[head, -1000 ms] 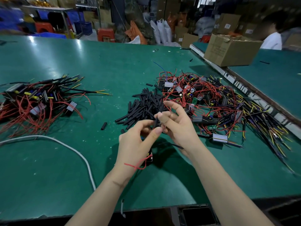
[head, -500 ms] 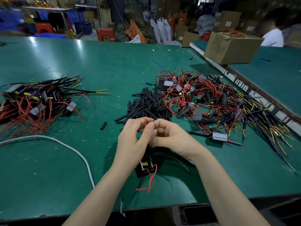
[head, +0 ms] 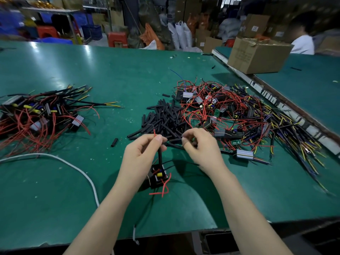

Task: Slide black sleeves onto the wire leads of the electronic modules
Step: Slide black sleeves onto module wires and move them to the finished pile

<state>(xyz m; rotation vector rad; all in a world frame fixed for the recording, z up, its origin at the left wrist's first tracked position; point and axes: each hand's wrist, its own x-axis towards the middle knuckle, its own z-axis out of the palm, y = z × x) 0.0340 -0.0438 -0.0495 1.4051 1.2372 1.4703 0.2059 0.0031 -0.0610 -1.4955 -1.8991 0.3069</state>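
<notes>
My left hand pinches a red wire lead whose tip sticks up above my fingers. A black sleeve sits on that lead just below the pinch. The lead's small black module hangs under the hand, just above the green table, with loose red leads curling beneath it. My right hand hovers to the right, apart from the lead, its fingers curled with nothing seen in them. Right behind both hands lies the pile of black sleeves.
A tangle of modules with bare red and yellow leads fills the right side. Modules with sleeved leads are heaped at the left. One loose sleeve and a white cable lie nearby. A cardboard box and a person are at the back right.
The sleeve has gone down the red lead toward the module. My right hand has let go and moved right, away from my left hand, which still holds the lead.
</notes>
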